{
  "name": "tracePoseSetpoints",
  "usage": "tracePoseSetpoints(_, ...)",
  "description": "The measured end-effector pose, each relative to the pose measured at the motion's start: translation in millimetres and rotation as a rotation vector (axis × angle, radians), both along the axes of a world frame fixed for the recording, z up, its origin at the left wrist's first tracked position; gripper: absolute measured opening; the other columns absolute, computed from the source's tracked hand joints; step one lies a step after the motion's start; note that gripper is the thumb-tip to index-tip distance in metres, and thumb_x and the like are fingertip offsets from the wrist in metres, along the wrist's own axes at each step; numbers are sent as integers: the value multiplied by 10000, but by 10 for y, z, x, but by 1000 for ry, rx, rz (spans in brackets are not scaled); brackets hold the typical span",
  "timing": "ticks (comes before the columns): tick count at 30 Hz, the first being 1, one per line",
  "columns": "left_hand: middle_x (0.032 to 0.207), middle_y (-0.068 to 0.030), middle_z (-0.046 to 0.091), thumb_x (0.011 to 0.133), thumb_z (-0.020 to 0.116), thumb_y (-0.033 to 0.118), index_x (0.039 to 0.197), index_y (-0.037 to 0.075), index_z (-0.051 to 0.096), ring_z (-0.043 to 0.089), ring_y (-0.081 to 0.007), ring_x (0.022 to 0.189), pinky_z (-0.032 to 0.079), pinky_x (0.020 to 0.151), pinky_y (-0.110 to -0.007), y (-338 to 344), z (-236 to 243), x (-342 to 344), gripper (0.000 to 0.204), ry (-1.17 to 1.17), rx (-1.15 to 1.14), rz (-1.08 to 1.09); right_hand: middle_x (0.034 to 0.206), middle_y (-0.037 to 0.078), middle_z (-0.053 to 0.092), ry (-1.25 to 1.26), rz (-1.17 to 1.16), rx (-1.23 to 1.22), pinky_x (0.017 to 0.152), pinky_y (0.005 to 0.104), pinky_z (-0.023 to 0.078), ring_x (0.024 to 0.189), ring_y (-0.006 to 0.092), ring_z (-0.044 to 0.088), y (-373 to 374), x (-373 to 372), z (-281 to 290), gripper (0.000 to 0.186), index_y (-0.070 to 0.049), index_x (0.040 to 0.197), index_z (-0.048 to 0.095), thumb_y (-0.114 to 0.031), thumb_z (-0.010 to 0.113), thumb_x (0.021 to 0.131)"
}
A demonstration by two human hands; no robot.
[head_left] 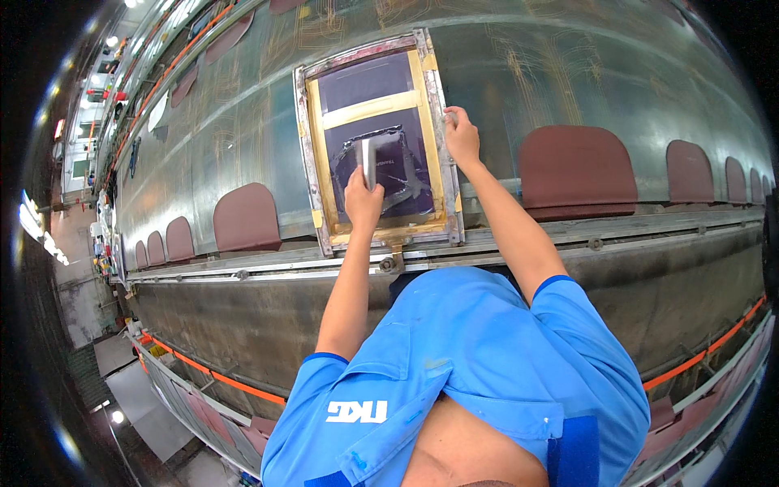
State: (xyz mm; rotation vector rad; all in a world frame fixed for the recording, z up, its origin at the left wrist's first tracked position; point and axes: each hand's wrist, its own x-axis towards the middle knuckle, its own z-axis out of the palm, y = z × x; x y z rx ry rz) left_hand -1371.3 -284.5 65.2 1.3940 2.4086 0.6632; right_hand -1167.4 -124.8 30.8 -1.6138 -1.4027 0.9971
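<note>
A screen printing frame [307, 154] with a purple mesh [365, 81] and yellow tape along its inner edges lies on the long table in front of me. My left hand [363, 200] is closed round a squeegee [369, 162] with a pale metal-like face, held upright on the mesh. Dark wet ink [412, 166] smears the mesh around it. At the frame's right side, my right hand [462, 136] grips the frame's edge, fingers curled over it. What lies beneath the frame is hidden.
Maroon rounded fabric pieces [576, 166] lie in a row along the table's near edge, on both sides of the frame. A metal rail [519, 242] with bolts runs along that edge, and the frame's bracket [396, 252] meets it. Behind me stretches another table with an orange strip [219, 377].
</note>
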Motion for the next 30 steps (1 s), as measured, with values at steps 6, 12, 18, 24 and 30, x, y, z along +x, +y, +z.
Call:
tracePoseSetpoints(6,1399,-134,605,689,638,-69,1345,87,616,564,-350,1277,463,1071,-427,-417,13,8,674,45,58,-554,800,151,677,117,-43,64,747,435,497,785,319,673,139,-18,-173,200,-165,1116,697,-273,574,1002)
tracePoseSetpoints(12,1391,-123,610,654,632,-164,1274,113,675,541,-330,1316,450,1109,-424,-1060,53,-84,681,-38,18,-537,819,159,703,85,-66,62,778,476,514,805,378,687,76,-54,-127,173,-161,1083,693,-260,582,996)
tracePoseSetpoints(18,1095,-133,743,790,686,-71,1184,108,728,713,-253,916,543,777,-323,-883,281,-488,435,-125,6,-365,850,171,709,-23,-63,42,767,463,517,812,366,691,133,-37,-310,187,-167,1067,711,-266,573,989)
tracePoseSetpoints(24,945,-158,732,811,762,84,1130,132,732,700,-345,846,541,738,-402,-330,268,-896,324,-210,-50,-324,1006,158,716,-100,-14,65,847,434,517,931,340,683,119,50,-401,227,-181,1121,714,-296,573,986)
tracePoseSetpoints(30,990,-169,732,804,774,138,1150,115,721,696,-378,915,541,789,-445,533,315,-1180,351,-125,-80,-567,1319,114,613,-803,315,304,991,405,485,1204,304,590,89,-130,330,365,-186,1186,708,-401,710,891)
